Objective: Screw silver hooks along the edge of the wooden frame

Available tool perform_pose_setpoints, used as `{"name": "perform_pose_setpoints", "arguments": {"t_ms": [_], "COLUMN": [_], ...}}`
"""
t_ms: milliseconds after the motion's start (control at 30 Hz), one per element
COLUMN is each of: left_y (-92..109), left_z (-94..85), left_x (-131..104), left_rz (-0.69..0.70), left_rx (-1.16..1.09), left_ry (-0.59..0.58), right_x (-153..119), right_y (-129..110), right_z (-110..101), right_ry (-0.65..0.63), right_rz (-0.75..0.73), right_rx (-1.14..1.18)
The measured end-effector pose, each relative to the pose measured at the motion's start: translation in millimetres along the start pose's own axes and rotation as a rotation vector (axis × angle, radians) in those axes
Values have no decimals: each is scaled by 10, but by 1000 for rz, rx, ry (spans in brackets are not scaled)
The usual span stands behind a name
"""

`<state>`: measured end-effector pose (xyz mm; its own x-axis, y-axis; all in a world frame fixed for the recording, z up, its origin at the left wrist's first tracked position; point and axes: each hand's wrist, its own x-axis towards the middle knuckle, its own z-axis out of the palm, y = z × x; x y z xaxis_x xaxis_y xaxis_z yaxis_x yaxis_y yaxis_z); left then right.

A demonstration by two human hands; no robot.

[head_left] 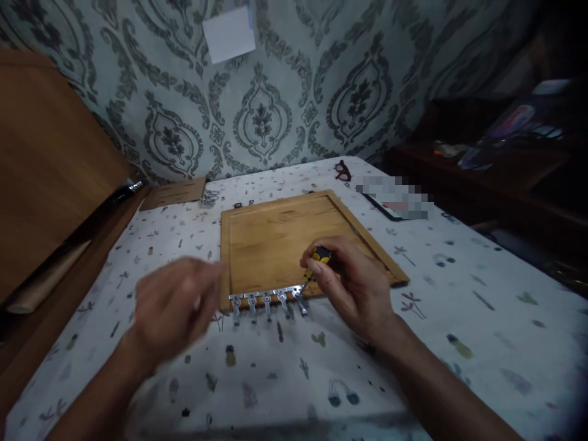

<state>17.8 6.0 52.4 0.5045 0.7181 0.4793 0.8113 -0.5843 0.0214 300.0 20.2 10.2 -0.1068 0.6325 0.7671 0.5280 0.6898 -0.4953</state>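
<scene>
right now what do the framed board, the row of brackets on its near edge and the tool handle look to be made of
Framed board: wood by the look, visible grain, warm honey stain, dull sheen.
Brackets: probably metal, silvery with bright glints and screw holes.
Tool handle in the right hand: likely plastic or rubber, yellow and black; too small to tell which.

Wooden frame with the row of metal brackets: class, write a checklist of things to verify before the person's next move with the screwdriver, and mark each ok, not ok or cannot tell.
1. Screwdriver gripped in the right hand: ok.
2. Tip set on the rightmost of the metal brackets: cannot tell, the tip is too small to see clearly.
3. Wooden frame lying flat on the patterned tablecloth: ok.
4. Left hand steadying the frame: not ok, it is blurred and off to the side, not on the frame.
5. Screws seated in the brackets: cannot tell.
</scene>
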Motion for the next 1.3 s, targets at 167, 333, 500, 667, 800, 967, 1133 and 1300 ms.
{"name": "perform_pose_setpoints", "arguments": {"t_ms": [167,333,500,667,800,967,1133,1300], "left_y": [-998,-1649,-1789,-1839,-1806,-1592,-1466,-1502], "left_z": [634,1052,1194,1195,1207,1134,1039,1025], "left_x": [680,892,827,801,867,932,925,953], "left_rz": [-439,-542,-517,-514,-550,-603,-596,-556], "left_rx": [-18,35,63,109,160,183,171,183], "left_ry": [-53,-166,-237,-263,-263,-284,-295,-304], "right_x": [5,-8,-5,-13,-20,-16,-5,14], "right_y": [-2,7,7,24,22,-16,-42,-28], "right_z": [12,14,9,11,8,11,12,24], "right_ry": [1,3,-17,-11,-8,-2,-34,-34], "right_rz": [-18,2,23,18,40,45,95,95], "right_rx": [-12,7,15,31,50,88,155,170]}}
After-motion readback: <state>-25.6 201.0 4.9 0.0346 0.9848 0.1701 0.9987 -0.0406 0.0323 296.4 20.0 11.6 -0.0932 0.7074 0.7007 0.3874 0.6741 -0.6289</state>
